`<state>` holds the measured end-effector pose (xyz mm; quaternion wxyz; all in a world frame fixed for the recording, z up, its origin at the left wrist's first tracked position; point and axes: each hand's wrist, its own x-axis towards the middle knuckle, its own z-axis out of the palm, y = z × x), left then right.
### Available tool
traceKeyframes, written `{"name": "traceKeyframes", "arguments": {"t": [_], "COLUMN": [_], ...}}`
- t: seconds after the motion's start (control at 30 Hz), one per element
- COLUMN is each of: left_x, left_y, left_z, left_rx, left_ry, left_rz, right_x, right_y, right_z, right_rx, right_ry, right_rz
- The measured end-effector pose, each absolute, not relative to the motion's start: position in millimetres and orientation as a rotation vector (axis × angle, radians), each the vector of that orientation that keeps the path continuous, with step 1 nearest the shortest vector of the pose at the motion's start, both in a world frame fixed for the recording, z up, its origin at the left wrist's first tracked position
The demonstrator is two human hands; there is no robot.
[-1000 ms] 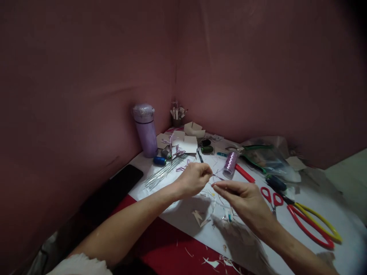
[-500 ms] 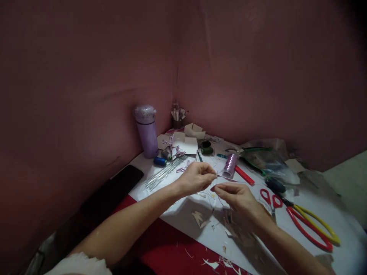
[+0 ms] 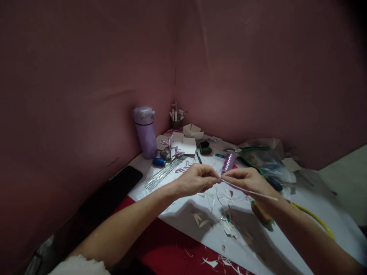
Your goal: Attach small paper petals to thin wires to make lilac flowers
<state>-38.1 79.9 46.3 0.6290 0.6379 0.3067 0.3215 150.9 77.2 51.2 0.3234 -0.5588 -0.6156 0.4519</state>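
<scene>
My left hand is closed in a pinch on one end of a thin wire-like strip, purple near the fingers and white at its far tip. The strip slants down to the right, across my right wrist. My right hand pinches at the same end, its fingertips touching or nearly touching those of the left. Just behind the fingers stands a spool of shiny purple thread. Left of them lie purple thread-wrapped loops and a bundle of silver wires.
A purple tumbler and a dark phone-like slab are at left. Blue and brown thread spools lie about. Paper scraps litter the white sheet. A yellow handle shows beyond my right arm.
My right hand has moved up and closed in on the left fingertips. The strip now shows across my right wrist. My right arm now covers the red scissors; the brown spool has come into view.
</scene>
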Motion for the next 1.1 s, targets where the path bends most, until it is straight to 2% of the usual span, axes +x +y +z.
{"name": "traceKeyframes", "arguments": {"t": [0.17, 0.33, 0.53, 0.67, 0.83, 0.97, 1.1], "left_x": [-35, -35, -40, -40, -39, -37, -39], "left_y": [83, 84, 81, 78, 80, 85, 86], "left_z": [43, 35, 41, 49, 48, 41, 35], "left_rx": [1.360, 1.800, 2.080, 1.695, 1.313, 1.451, 1.934], "left_ry": [0.794, 1.013, 0.951, 0.795, 0.649, 0.835, 1.108], "left_rz": [0.855, 0.922, 0.712, 0.631, 0.707, 0.824, 0.900], "right_x": [131, 119, 140, 148, 141, 120, 112], "right_y": [55, 33, 53, 77, 77, 52, 34], "right_z": [29, 35, 65, 71, 43, 25, 39], "right_rx": [-1.437, -1.369, -1.505, -1.422, -1.380, -1.290, -1.343], "right_ry": [-1.403, -1.616, -1.804, -1.747, -1.521, -1.494, -1.617], "right_rz": [1.359, 1.149, 0.810, 0.993, 1.312, 1.260, 1.072]}}
